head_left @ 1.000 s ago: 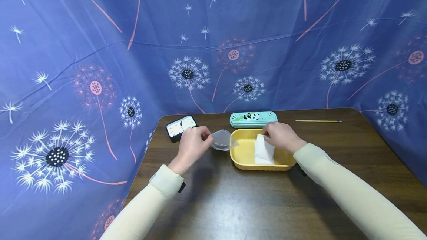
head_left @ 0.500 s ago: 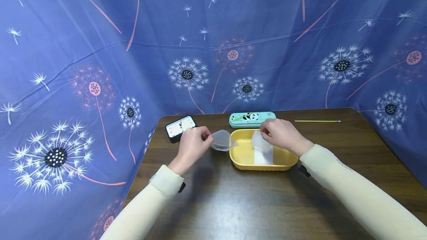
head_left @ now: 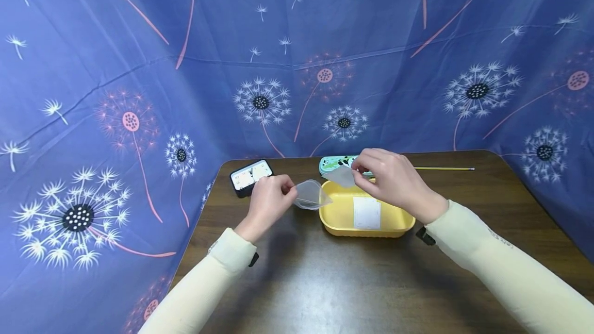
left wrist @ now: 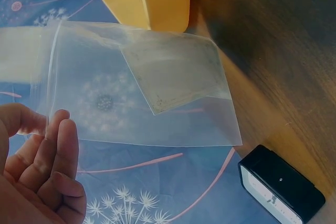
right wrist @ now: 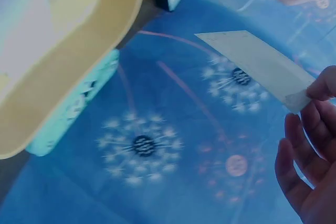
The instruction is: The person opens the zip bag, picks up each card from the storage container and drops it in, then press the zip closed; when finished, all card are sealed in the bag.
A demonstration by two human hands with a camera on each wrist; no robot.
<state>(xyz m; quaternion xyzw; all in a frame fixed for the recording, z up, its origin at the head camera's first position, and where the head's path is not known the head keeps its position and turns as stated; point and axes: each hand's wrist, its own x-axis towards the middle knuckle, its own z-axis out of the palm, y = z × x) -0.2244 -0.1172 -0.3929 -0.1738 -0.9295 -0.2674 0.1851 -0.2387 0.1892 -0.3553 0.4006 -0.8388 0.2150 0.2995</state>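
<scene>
My left hand (head_left: 270,202) pinches a clear zip bag (left wrist: 100,98) near its zip edge. A pale slip (left wrist: 176,72) lies slanted inside the bag. Above the far rim of the yellow basket (head_left: 335,218), my right hand (head_left: 394,182) pinches a small white paper slip (right wrist: 257,64) by one end, between thumb and fingers. That slip points left, toward the bag, with a gap between them in the head view. Another white slip (head_left: 367,214) with faint print lies on the basket's floor. The bag's far corner overlaps the basket's left rim in the head view.
A black clock (head_left: 251,176) with a white face stands behind my left hand. Behind the basket lies a mint panda pencil case (head_left: 330,166), partly covered by my right hand. A yellow pencil (head_left: 445,168) lies at the back right. Blue dandelion-print cloth (head_left: 297,92) surrounds the wooden table.
My right hand has lifted a paper slip up out of the basket and tilted it leftward, uncovering the printed slip below. My left hand and the bag have stayed almost still.
</scene>
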